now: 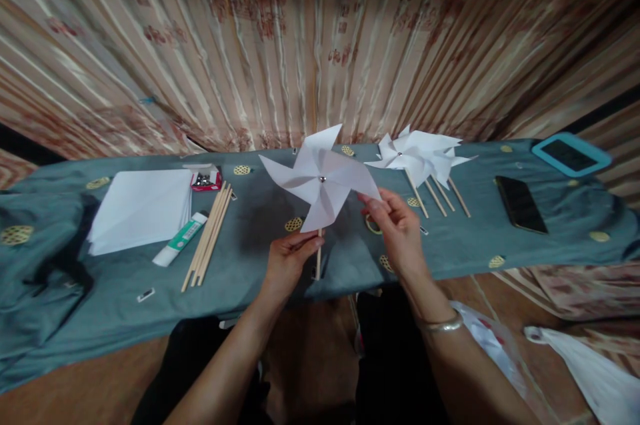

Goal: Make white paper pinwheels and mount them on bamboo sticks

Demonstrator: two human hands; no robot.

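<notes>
A white paper pinwheel (pixel 320 175) with a silver pin at its centre stands upright over the middle of the table. My left hand (pixel 287 261) is closed around its thin wooden stick (pixel 319 258), just below the blades. At the right, my right hand (pixel 397 221) pinches the tip of one blade between thumb and fingers. Beyond that hand lie several finished pinwheels (pixel 420 151), overlapping, their sticks pointing toward me.
On the left are a stack of white paper (pixel 143 205), a glue stick tube (pixel 180 238), several wooden sticks (pixel 207 238) and a small red box of pins (pixel 206 178). A phone (pixel 521 203) and a blue-framed tablet (pixel 571 153) lie at the right. A curtain (pixel 310 45) hangs behind.
</notes>
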